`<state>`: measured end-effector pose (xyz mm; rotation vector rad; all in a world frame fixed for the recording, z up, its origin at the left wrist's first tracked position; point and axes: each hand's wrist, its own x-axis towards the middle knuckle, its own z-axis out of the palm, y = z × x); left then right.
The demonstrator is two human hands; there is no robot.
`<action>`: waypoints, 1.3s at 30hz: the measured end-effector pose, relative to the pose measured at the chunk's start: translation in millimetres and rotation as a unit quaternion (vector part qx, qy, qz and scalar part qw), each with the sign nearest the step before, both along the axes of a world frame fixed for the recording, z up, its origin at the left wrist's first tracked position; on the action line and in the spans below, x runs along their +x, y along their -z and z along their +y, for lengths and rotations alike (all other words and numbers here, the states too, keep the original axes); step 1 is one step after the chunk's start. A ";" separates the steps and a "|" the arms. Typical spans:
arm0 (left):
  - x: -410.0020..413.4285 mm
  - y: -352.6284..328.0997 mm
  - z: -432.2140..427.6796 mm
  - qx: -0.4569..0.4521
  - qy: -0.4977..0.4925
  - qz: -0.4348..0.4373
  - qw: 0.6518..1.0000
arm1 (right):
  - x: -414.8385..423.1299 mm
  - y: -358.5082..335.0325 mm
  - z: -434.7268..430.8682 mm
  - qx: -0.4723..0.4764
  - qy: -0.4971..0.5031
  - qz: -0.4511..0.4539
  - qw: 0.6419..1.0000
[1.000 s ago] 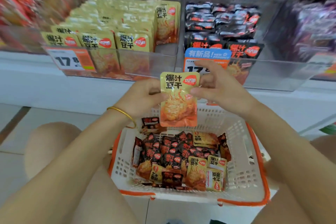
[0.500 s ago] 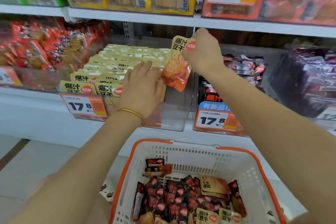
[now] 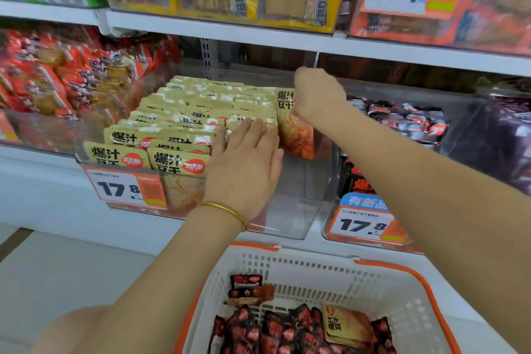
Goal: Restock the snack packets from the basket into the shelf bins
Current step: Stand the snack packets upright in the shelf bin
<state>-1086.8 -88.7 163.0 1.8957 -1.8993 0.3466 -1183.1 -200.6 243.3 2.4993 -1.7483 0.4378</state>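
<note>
A clear shelf bin [image 3: 298,210] holds rows of yellow snack packets [image 3: 161,123]. My right hand [image 3: 317,96] grips one yellow-and-orange packet [image 3: 296,132] by its top, standing it upright at the right end of the rows. My left hand [image 3: 247,164] lies flat, fingers straight, pressing against the front packets of the right-hand row. Below, a white basket with orange trim [image 3: 316,270] holds several black-and-red packets [image 3: 275,330] and a yellow one [image 3: 344,325].
A second bin of black packets [image 3: 402,123] stands to the right, with a 17.8 price tag [image 3: 362,223]. Red packets [image 3: 57,75] fill the bin at left. An upper shelf edge [image 3: 258,34] with 9.9 tags overhangs the bins. Pale floor lies at lower left.
The view tilted up from the basket to the shelf. My right hand carried the yellow packet from above the basket into the bin and lowered it; my left hand moved onto the packet rows.
</note>
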 end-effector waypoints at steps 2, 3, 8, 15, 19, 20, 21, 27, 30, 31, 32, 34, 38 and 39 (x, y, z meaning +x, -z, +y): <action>0.9 3.0 -1.5 -0.024 0.001 -0.003 1.000 | 5.0 0.3 -13.5 0.032 -0.019 0.047 0.998; 1.2 4.1 -2.3 -0.028 0.003 -0.004 1.000 | 7.5 0.7 -20.4 0.048 -0.026 0.080 0.995; 1.9 8.1 -3.0 -0.052 0.001 -0.012 0.999 | 18.2 8.6 -42.3 0.036 -0.004 0.202 0.979; 4.2 12.1 -3.3 -0.076 0.015 0.002 0.997 | 25.3 22.5 -59.7 -0.010 0.021 0.334 0.942; 4.2 11.8 -4.0 -0.072 0.016 0.002 0.997 | 28.9 15.1 -68.0 0.029 0.041 0.330 0.943; 3.9 11.8 -4.3 -0.071 0.016 0.004 0.997 | 28.3 15.7 -69.9 0.038 0.049 0.321 0.945; 3.5 12.0 -4.3 -0.072 0.017 0.005 0.997 | 27.0 17.6 -71.2 0.039 0.057 0.314 0.947; 3.8 11.3 -2.7 -0.127 0.041 0.021 0.991 | 19.9 16.3 -57.9 -0.038 0.020 0.262 0.964; -0.8 10.3 8.1 -0.186 0.077 0.009 0.980 | 1.0 0.2 -13.4 -0.096 -0.046 0.209 0.972; -3.5 10.2 12.9 -0.204 0.094 0.006 0.974 | -10.0 -3.7 8.1 -0.112 -0.066 0.175 0.976; -6.8 10.8 18.9 -0.217 0.111 0.002 0.970 | -23.9 -5.1 32.0 -0.120 -0.086 0.132 0.980; -13.5 13.1 31.3 -0.232 0.139 -0.007 0.963 | -55.7 -0.6 82.1 -0.125 -0.128 0.024 0.984; -29.3 31.9 64.9 -0.214 0.184 -0.025 0.959 | -112.3 43.3 164.0 -0.059 -0.151 -0.138 0.977; -34.1 39.5 73.6 -0.196 0.202 -0.033 0.959 | -123.2 63.4 172.6 -0.021 -0.142 -0.140 0.980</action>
